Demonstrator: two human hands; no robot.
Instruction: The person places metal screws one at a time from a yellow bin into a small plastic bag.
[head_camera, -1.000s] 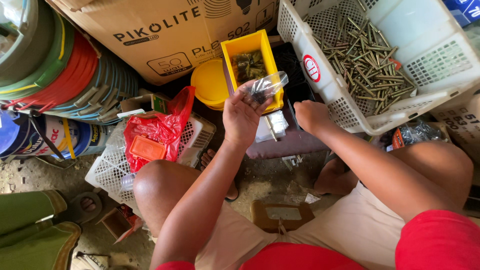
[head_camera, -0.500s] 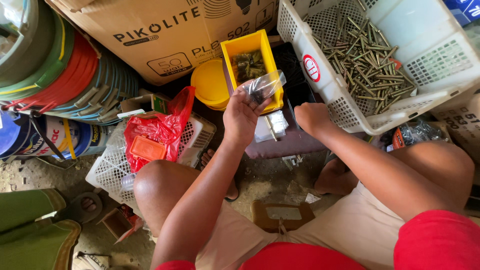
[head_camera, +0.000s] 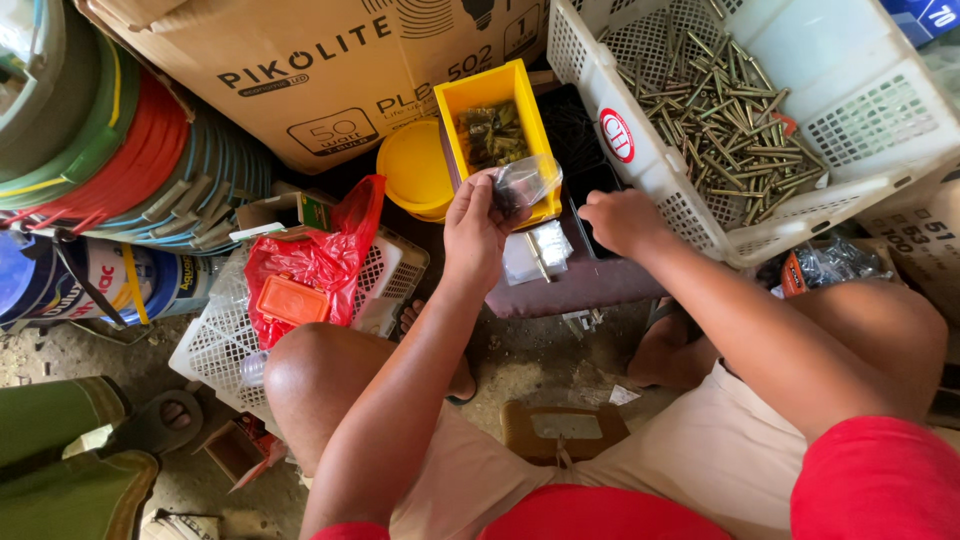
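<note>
Left hand: our left hand (head_camera: 478, 222) is raised at the centre of the frame, its fingers (head_camera: 490, 190) grasping a small clear plastic bag (head_camera: 527, 180) with dark pieces inside.
Bag: we hold it just in front of the near end of the yellow bin (head_camera: 497, 90), which sits in the upper middle of the frame and contains dark screws.
Right hand: our right hand (head_camera: 622, 222) sits right of centre, just beside the white basket (head_camera: 640, 170); the fingers are curled inward, and we cannot tell whether they grip anything.
White basket: it fills the upper right of the frame, tilted toward us, with a loose heap of long brass-coloured screws (head_camera: 735, 110) on its floor and a round red-and-white sticker on its near wall.
Below the hands: small clear packets (head_camera: 537, 252) lie on a dark maroon surface (head_camera: 580, 285), between our two forearms.
Yellow lid: a round yellow lid (head_camera: 412, 168) stands just left of the yellow bin.
Left side: a red plastic bag (head_camera: 312, 262) with an orange box (head_camera: 292, 300) rests in a white mesh tray (head_camera: 392, 275), near our left knee.
Upper left: a large cardboard carton (head_camera: 300, 70) leans over coils of coloured hose (head_camera: 120, 160).
Lower frame: a brown box (head_camera: 562, 430) lies on the dirt floor between our legs.
</note>
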